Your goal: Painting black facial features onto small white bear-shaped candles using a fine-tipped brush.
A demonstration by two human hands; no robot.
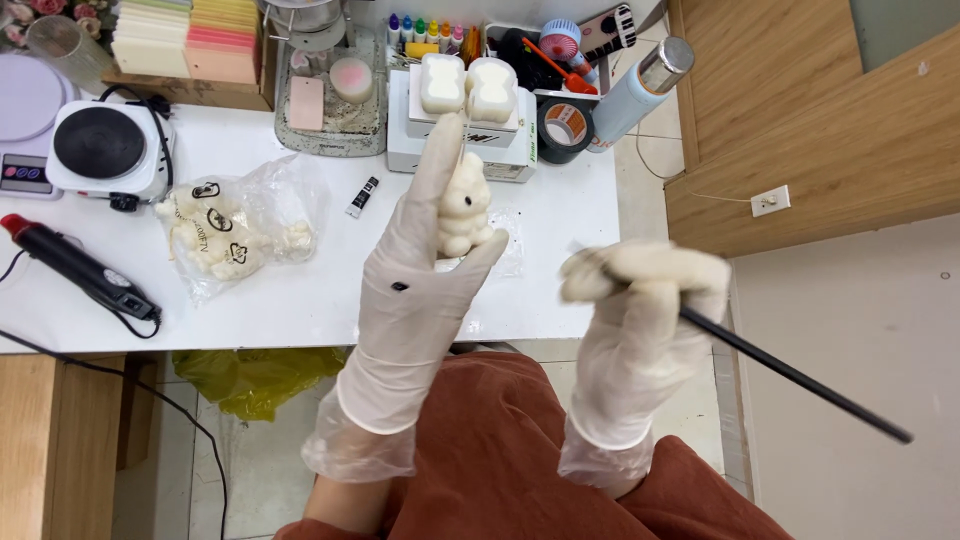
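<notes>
Item: small cream-white bear-shaped wax figure [462, 210], upright, long axis vertical, pinched in the white-gloved left hand [420, 270], raised above the white table's [300, 290] front edge. White-gloved right hand [645, 290], level just beside it on the right, closed on a thin black brush handle [800, 378] slanting down-right, tip end toward the figure.

cream bear figure [463, 205] with black dots, black brush [790, 372], white gloves [420, 290]
</notes>
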